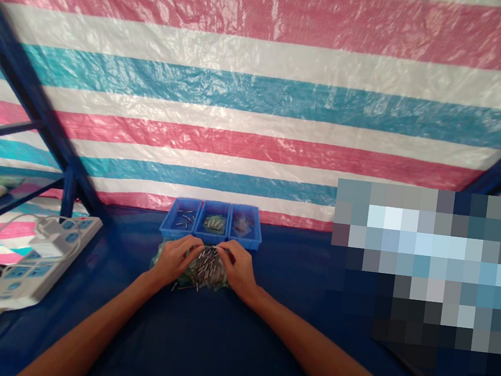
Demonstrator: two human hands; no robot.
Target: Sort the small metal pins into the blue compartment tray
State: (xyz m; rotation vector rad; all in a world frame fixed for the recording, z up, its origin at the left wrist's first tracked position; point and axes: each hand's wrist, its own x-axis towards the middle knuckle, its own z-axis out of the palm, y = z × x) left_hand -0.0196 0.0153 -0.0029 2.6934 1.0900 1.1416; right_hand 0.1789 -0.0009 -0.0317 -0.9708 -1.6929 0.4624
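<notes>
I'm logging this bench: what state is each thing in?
Left hand: fingers curled, grip unclear
Right hand: fingers curled, grip unclear
Metal pins: heaped between the hands
Left tray: holding scattered pins
Middle tray: holding pale pieces
Right tray: holding clear plastic
Power strip: red light lit
Striped sheet: wrinkled

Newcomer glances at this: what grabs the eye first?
The pink, white and blue striped sheet spanning the background. Next, below three blue bins at centre, the left hand and right hand flank a pile of slim metal pieces. A white power strip stands out at left.
</notes>
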